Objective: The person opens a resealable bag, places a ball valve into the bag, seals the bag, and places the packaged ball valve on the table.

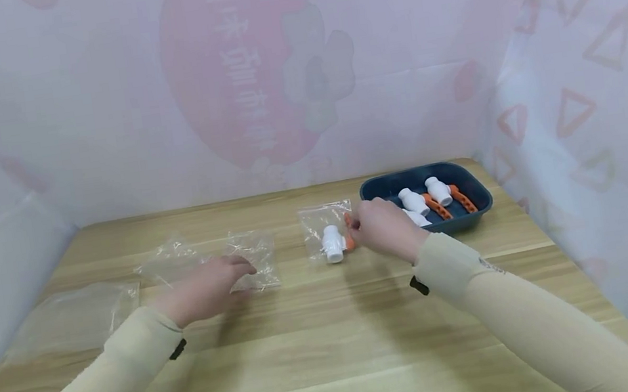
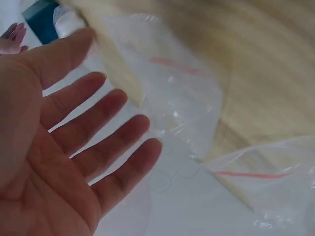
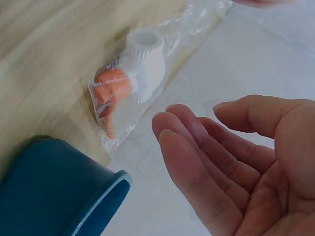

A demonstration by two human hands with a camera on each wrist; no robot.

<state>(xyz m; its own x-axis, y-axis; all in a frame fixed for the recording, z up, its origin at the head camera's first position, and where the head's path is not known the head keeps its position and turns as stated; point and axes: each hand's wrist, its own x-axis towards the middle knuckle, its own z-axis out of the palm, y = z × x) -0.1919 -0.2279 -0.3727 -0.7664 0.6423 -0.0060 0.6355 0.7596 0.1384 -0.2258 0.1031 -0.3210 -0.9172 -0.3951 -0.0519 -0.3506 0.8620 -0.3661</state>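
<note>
A white ball valve with an orange handle [image 1: 332,244] lies inside a clear plastic bag [image 1: 311,217] on the table. My right hand [image 1: 380,225] is over the valve's handle side, next to the blue tray [image 1: 461,224]; the right wrist view shows its fingers [image 3: 184,162] loosely bent and apart from the thumb, with nothing between them. My left hand [image 1: 207,288] hovers beside a clear bag [image 1: 256,256]. In the left wrist view its fingers [image 2: 113,142] are spread and almost straight, and the palm holds nothing.
More clear bags [image 1: 76,313] lie flat at the left of the table. Several white valves [image 1: 438,191] with orange handles sit in the tray at the back right. Patterned cloth [image 1: 398,112] hangs behind and on both sides of the wooden table [image 1: 289,371].
</note>
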